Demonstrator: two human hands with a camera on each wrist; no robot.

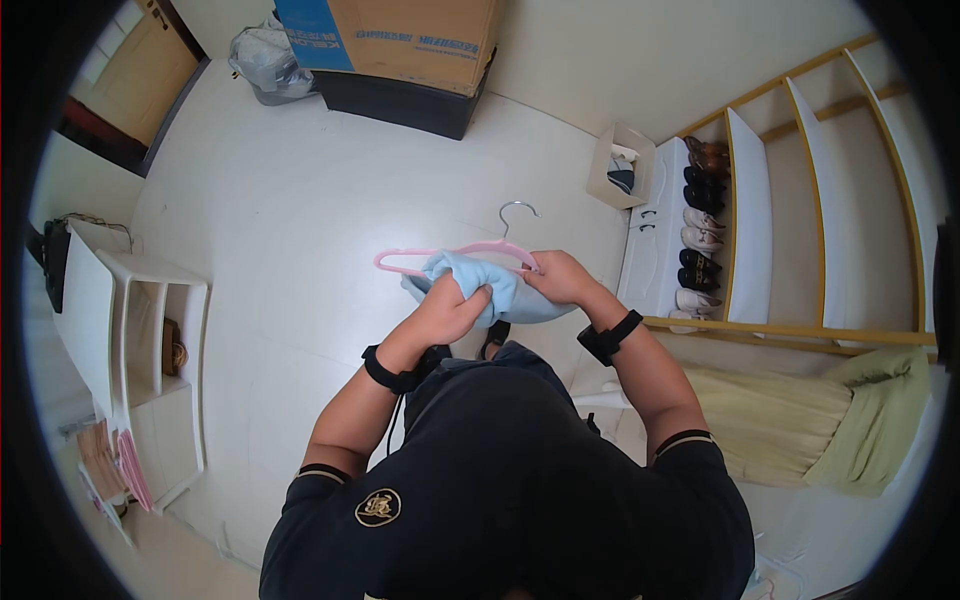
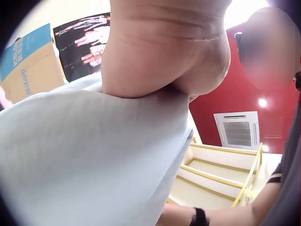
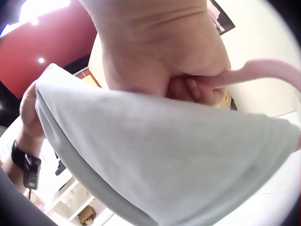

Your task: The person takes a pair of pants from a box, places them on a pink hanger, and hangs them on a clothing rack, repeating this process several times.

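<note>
A light blue piece of fabric, seemingly a garment (image 1: 505, 293), is bunched and draped over a pink clothes hanger (image 1: 485, 246) with a metal hook. My left hand (image 1: 455, 308) grips the gathered fabric, thumb on top, in front of my waist. At the hanger's right end, my right hand (image 1: 562, 277) holds the pink arm with curled fingers. The right wrist view shows the hanger's arm (image 3: 265, 68) running into that hand, with the fabric (image 3: 164, 150) hanging below it. In the left wrist view, the fabric (image 2: 89, 150) spreads down from the left hand (image 2: 164, 52), whose fingertips are hidden.
A shelf rack (image 1: 750, 200) with several shoes stands at the right, beside a cream bin (image 1: 603, 172). A cardboard box (image 1: 410, 40) sits on a black box ahead. At the left is a white cabinet (image 1: 160, 400); a yellow-green cloth (image 1: 790, 420) lies at the lower right.
</note>
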